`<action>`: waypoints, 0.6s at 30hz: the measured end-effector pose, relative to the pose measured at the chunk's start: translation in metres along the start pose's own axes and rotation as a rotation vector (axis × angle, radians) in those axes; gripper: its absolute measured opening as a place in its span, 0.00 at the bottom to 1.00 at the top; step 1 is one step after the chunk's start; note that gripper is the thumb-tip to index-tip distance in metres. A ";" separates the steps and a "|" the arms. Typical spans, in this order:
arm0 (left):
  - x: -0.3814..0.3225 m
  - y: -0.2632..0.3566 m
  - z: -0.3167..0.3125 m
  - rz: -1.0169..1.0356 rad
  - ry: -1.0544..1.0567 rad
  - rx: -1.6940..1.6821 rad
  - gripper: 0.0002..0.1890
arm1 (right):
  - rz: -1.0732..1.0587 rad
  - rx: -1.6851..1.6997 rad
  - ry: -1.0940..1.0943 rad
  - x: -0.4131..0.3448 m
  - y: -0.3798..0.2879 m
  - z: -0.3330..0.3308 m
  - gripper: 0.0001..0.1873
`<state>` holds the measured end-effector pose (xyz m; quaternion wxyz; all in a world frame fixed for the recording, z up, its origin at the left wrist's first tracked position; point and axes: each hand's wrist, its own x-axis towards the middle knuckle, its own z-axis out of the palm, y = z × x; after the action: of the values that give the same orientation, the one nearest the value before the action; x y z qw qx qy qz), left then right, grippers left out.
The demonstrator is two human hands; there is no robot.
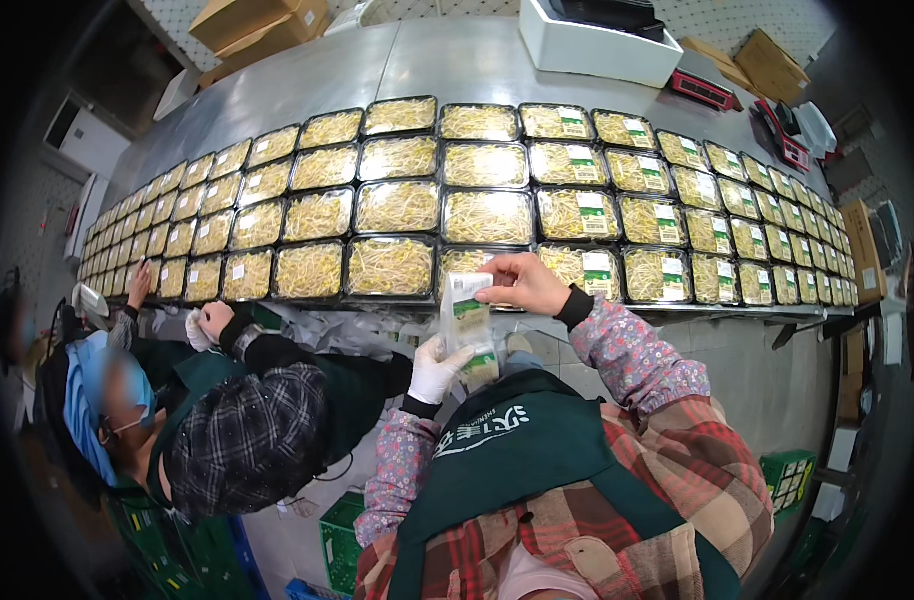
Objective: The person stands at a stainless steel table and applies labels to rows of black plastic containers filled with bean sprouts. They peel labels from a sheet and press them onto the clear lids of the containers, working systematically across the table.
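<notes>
My left hand [436,373], in a white glove, grips a strip of printed labels [470,319] on clear backing, in front of my apron. My bare right hand [526,285] pinches the strip's upper end with thumb and fingers. Just beyond it, partly hidden by my right hand and the strip, lies a black tray of bean sprouts [461,260] under clear film. Rows of such trays cover the metal table. Those to the right, such as the tray nearest my right hand [566,262], bear a green and white label; several trays straight ahead and just left show none.
At my left a co-worker in a dark plaid sleeve [247,427] reaches over the table's near edge. A white foam box [599,45] and red scales [701,88] stand at the back right. Green crates [342,544] are on the floor near me, with cardboard boxes [262,26] at the far left.
</notes>
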<state>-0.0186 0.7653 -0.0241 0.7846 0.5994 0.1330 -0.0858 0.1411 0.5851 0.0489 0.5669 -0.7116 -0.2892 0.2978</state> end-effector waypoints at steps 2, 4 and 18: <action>0.010 0.003 0.005 0.231 -0.069 0.203 0.31 | 0.082 0.111 0.005 -0.001 -0.003 0.003 0.10; 0.025 0.028 0.016 0.504 0.059 0.345 0.39 | 0.098 0.125 -0.039 -0.006 -0.004 0.002 0.08; 0.047 -0.002 0.024 -0.078 -0.171 -0.109 0.14 | 0.074 -0.180 0.417 0.071 0.087 -0.127 0.10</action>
<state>0.0282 0.7425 -0.0351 0.8206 0.5407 0.0932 -0.1601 0.2895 0.5416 -0.0200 0.5372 -0.8156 -0.1649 0.1380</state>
